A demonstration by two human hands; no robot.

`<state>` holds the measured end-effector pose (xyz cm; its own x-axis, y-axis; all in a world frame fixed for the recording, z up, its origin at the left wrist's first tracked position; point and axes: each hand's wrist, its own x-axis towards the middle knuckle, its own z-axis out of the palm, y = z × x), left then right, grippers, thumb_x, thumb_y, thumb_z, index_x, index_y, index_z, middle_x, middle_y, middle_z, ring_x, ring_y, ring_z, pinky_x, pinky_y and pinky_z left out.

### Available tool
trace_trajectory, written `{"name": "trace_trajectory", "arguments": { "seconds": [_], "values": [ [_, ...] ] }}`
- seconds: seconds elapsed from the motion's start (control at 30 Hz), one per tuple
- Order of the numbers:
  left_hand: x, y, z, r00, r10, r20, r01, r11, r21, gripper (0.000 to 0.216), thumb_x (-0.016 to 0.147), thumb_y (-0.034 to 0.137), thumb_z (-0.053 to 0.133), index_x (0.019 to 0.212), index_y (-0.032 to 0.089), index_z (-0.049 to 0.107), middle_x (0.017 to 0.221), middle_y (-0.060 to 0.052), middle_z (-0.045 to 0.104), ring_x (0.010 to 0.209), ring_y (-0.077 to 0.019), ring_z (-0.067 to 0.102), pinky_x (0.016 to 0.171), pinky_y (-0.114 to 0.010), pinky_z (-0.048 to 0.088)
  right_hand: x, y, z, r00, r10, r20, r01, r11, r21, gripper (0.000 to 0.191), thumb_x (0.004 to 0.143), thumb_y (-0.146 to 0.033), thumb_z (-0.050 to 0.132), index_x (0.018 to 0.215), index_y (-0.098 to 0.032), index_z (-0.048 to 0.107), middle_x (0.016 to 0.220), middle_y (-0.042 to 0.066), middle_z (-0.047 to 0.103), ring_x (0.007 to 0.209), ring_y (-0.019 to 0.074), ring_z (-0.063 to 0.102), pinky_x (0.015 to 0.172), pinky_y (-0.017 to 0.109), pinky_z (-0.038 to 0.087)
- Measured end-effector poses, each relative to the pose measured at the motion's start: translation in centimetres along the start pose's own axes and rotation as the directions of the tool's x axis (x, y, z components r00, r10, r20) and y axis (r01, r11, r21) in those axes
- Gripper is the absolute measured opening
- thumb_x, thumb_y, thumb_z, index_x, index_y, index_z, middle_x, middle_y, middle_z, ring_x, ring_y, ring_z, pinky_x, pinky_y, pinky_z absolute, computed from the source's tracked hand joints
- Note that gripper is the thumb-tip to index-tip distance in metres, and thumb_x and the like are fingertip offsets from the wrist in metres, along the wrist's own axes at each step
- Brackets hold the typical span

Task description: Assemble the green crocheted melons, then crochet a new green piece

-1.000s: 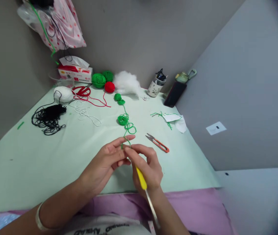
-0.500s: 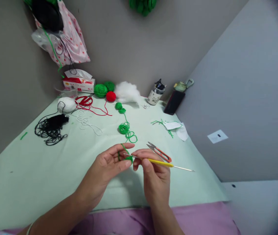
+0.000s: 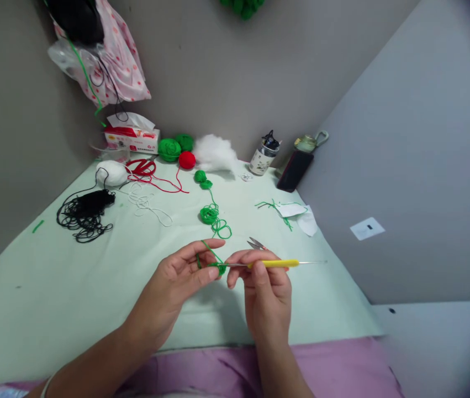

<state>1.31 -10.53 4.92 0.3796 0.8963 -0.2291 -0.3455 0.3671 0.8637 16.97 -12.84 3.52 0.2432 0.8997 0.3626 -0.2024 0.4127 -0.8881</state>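
A small green crochet piece (image 3: 221, 269) is pinched between the thumb and fingers of my left hand (image 3: 185, 273). Green yarn (image 3: 212, 250) runs over that hand's raised index finger and down to the piece. My right hand (image 3: 265, 282) is closed around the yellow handle of a crochet hook (image 3: 280, 263), which lies nearly level. Its metal tip meets the green piece; the very end is hard to make out. Beyond the hands lies a loose coil of green yarn (image 3: 209, 214). Thread snips (image 3: 257, 243) rest behind my right hand, mostly hidden by it.
Black yarn (image 3: 88, 210), a white yarn ball (image 3: 111, 173) and red-handled scissors (image 3: 141, 167) lie at the left. A tissue box (image 3: 133, 140), green yarn balls (image 3: 169, 150), a red ball (image 3: 186, 160), white stuffing (image 3: 216, 155), a pen cup (image 3: 263, 159) and a phone (image 3: 295, 172) line the back.
My right hand has turned the hook from a downward slant to nearly level and shifted slightly right. The hook's tip has drawn back to the green piece. My left hand keeps its hold.
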Motion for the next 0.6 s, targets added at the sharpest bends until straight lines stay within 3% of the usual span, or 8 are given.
{"name": "trace_trajectory", "arguments": {
  "seconds": [0.17, 0.33, 0.4, 0.5, 0.6],
  "values": [
    [0.0, 0.0, 0.0, 0.999, 0.024, -0.029, -0.023, 0.999, 0.025, 0.033, 0.081, 0.034, 0.085, 0.113, 0.030, 0.080, 0.094, -0.002, 0.065, 0.094, -0.0179, 0.057, 0.087, -0.027, 0.045, -0.3, -0.4, -0.4, 0.997, -0.040, 0.064, 0.043, 0.999, -0.032, 0.020, 0.103, -0.026, 0.054, 0.099, -0.022, 0.073, 0.093, 0.005, 0.077, 0.067, 0.0134, 0.071, 0.063, 0.029, 0.060],
    [0.2, -0.2, -0.1, 0.996, 0.078, -0.044, -0.075, 0.995, 0.067, 0.033, 0.078, 0.031, 0.086, 0.111, 0.028, 0.081, 0.088, -0.001, 0.062, 0.088, -0.0179, 0.057, 0.082, -0.028, 0.049, -0.9, -0.8, -0.7, 0.964, -0.220, 0.149, 0.258, 0.906, -0.335, 0.023, 0.103, -0.015, 0.049, 0.103, -0.024, 0.070, 0.095, 0.006, 0.076, 0.079, 0.0174, 0.072, 0.071, 0.034, 0.061],
    [0.2, -0.2, 0.0, 0.996, 0.083, -0.037, -0.080, 0.994, 0.073, 0.033, 0.078, 0.030, 0.086, 0.111, 0.028, 0.081, 0.086, -0.001, 0.062, 0.085, -0.0170, 0.057, 0.080, -0.027, 0.050, -1.2, -0.8, -0.8, 0.923, -0.290, 0.253, 0.378, 0.802, -0.462, 0.025, 0.102, -0.013, 0.048, 0.108, -0.024, 0.069, 0.096, 0.007, 0.076, 0.090, 0.0200, 0.074, 0.076, 0.035, 0.062],
    [0.2, -0.3, 0.2, 0.997, 0.067, -0.041, -0.066, 0.998, 0.014, 0.035, 0.077, 0.027, 0.087, 0.112, 0.027, 0.081, 0.084, 0.001, 0.061, 0.082, -0.0148, 0.057, 0.077, -0.024, 0.050, -1.6, 0.0, -0.9, 0.833, -0.366, 0.414, 0.553, 0.551, -0.625, 0.030, 0.099, -0.011, 0.053, 0.121, -0.026, 0.067, 0.106, 0.009, 0.076, 0.095, 0.0196, 0.074, 0.076, 0.032, 0.063],
    [0.2, -0.3, 0.5, 0.999, -0.035, -0.018, 0.032, 0.987, -0.159, 0.043, 0.078, 0.027, 0.087, 0.120, 0.026, 0.078, 0.084, 0.001, 0.063, 0.081, -0.0133, 0.057, 0.079, -0.023, 0.051, -2.0, 0.9, -0.8, 0.775, -0.430, 0.462, 0.613, 0.335, -0.716, 0.041, 0.094, -0.007, 0.061, 0.129, -0.028, 0.067, 0.112, 0.010, 0.074, 0.099, 0.0207, 0.073, 0.078, 0.031, 0.063]
  ]
}}
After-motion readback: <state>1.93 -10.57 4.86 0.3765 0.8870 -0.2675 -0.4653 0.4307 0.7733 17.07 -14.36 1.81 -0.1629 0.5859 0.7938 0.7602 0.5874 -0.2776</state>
